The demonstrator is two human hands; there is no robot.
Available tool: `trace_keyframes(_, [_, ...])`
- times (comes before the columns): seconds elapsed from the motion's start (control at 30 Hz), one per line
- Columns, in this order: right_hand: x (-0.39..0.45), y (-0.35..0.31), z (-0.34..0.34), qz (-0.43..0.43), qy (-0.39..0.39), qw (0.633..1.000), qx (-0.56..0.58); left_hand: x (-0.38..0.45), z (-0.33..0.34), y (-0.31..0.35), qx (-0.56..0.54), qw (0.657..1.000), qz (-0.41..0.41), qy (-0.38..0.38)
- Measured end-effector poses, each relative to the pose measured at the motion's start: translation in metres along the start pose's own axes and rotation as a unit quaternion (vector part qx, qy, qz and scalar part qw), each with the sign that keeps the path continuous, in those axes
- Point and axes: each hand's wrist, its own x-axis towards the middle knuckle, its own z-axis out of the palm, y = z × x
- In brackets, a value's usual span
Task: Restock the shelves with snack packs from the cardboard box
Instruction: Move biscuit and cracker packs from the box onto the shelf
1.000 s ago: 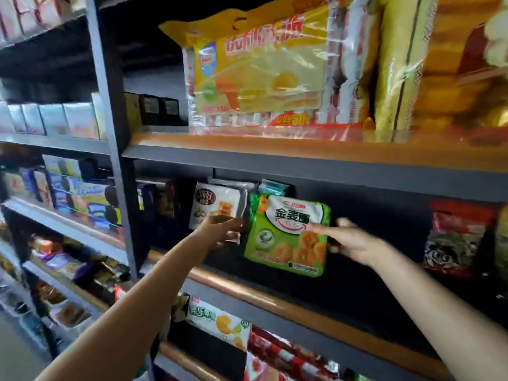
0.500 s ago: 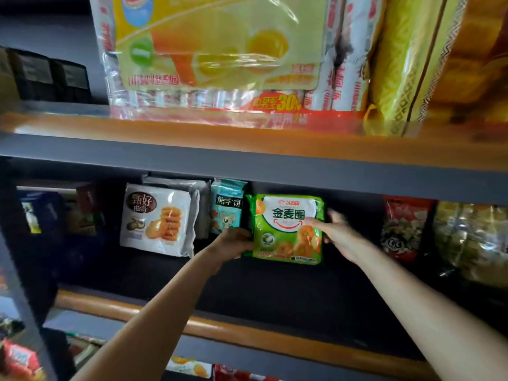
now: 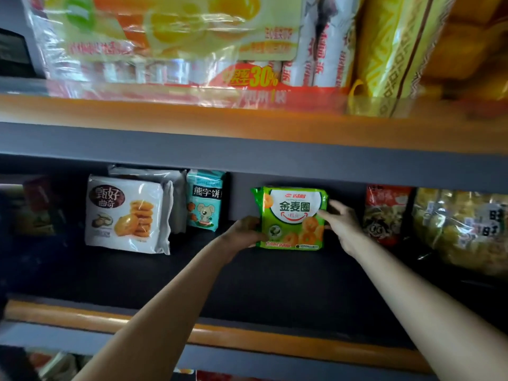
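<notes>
Green pack (image 3: pixel 292 218) stands upright deep on the dark shelf (image 3: pixel 247 284), between the small teal pack (image 3: pixel 204 200) on its left and the red pack (image 3: pixel 384 215) on its right, apart from both. You hold it from both sides: your left hand (image 3: pixel 243 232) grips its lower left edge, fingers curled around it, and your right hand (image 3: pixel 341 224) rests against its right edge with the fingers loosely spread across the front. A white cookie pack (image 3: pixel 125 214) leans farther left. Above, on the orange-edged upper shelf (image 3: pixel 192 116), sit a large clear multipack (image 3: pixel 165 39) and a yellow bag (image 3: pixel 393 50).
</notes>
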Motion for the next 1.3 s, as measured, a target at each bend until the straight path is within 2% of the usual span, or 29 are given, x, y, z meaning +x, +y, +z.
trace_keyframes(0.27, [0.002,0.006,-0.055,0.006,0.049,0.998,0.028,0.022,0.059,0.024,-0.018,0.999,0.025,-0.033])
trace_keyframes(0.47, [0.004,0.009,-0.062,0.019,0.034,0.999,0.024,0.033,0.079,0.026,-0.003,1.000,0.009,0.015])
trace_keyframes(0.63, [0.009,0.012,-0.061,0.023,0.041,0.999,0.026,0.036,0.085,0.029,-0.001,1.000,-0.002,0.012])
trace_keyframes(0.77, [0.009,0.017,-0.069,0.023,0.039,0.999,-0.016,0.038,0.096,0.032,0.021,1.000,-0.007,0.011])
trace_keyframes(0.83, [0.006,0.016,-0.071,0.012,0.037,0.997,-0.069,0.032,0.101,0.037,0.066,0.996,0.000,0.059])
trace_keyframes(0.9, [-0.003,0.012,-0.071,-0.021,0.060,0.992,-0.106,0.019,0.102,0.044,0.121,0.982,-0.007,0.142])
trace_keyframes(1.0, [-0.030,-0.001,-0.066,-0.090,0.058,0.988,-0.111,-0.011,0.104,0.052,0.121,0.955,0.003,0.270])
trace_keyframes(1.17, [-0.095,-0.017,-0.038,-0.166,-0.099,0.981,-0.020,-0.098,0.107,0.051,0.096,0.885,0.045,0.454])
trace_keyframes(1.3, [-0.180,-0.014,0.007,-0.202,-0.244,0.948,0.013,-0.209,0.108,0.017,0.106,0.819,0.001,0.564])
